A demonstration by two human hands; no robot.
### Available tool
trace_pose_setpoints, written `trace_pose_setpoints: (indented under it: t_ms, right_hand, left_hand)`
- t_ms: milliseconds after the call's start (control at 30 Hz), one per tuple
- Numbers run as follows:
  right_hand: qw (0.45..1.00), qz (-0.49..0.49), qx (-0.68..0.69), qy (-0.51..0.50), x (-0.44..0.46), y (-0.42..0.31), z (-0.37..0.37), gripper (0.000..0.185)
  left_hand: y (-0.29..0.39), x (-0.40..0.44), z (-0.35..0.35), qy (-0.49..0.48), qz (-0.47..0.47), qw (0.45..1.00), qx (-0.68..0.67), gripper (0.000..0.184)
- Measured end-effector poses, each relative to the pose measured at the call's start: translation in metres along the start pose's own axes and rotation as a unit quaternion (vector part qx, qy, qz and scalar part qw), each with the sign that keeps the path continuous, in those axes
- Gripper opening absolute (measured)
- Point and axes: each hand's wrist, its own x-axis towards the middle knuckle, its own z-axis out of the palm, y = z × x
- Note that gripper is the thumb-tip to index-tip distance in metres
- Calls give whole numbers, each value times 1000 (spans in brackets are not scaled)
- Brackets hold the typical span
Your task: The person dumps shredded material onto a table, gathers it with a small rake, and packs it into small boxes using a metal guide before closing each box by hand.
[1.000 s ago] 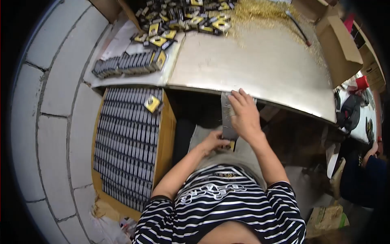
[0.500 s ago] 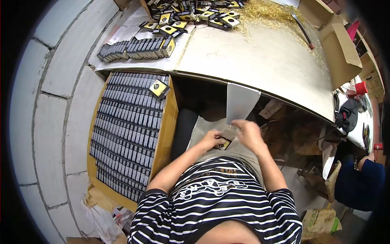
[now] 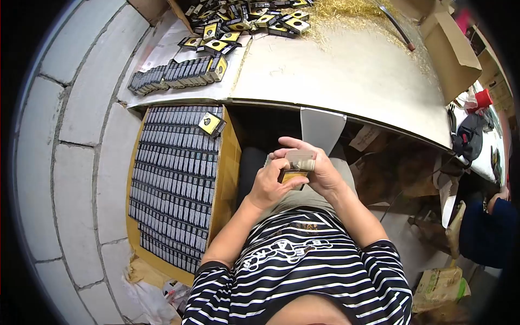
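Observation:
My left hand [image 3: 266, 184] grips a small black-and-yellow box [image 3: 293, 175] above my lap, its thumb lying across the lower part. Against the box's upper side my right hand [image 3: 323, 170] closes round a small grey-beige piece [image 3: 301, 157] with a clear, shiny part. Whether that piece is the box's flap or a separate item I cannot tell. To the left stands a large carton [image 3: 230, 157] packed with rows of similar small boxes. One loose black-and-yellow box [image 3: 210, 124] lies on top of those rows.
On the worktable [image 3: 346, 81] ahead are a row of boxes [image 3: 179, 74], a pile of boxes [image 3: 238, 24] and gold shredded strands [image 3: 352, 10]. A white panel [image 3: 322, 129] hangs at the table edge. Another person's dark sleeve [image 3: 487, 233] shows at right. A block wall stands left.
My hands have come together and risen slightly. My right hand has moved down and left onto the grey-beige piece, and the small box is now tilted up between both hands.

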Motion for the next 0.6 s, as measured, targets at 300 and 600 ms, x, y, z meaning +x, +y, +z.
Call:
trace_pose_setpoints:
  t_ms: [300, 600]
  right_hand:
    - [974, -91, -177, 111, -5, 23, 7, 24]
    - [939, -82, -312, 120, -1, 2, 10, 16]
  left_hand:
    - [-2, 2, -17, 29, -199, 968, -152, 82]
    - [12, 6, -20, 45, -188, 973, -128, 85]
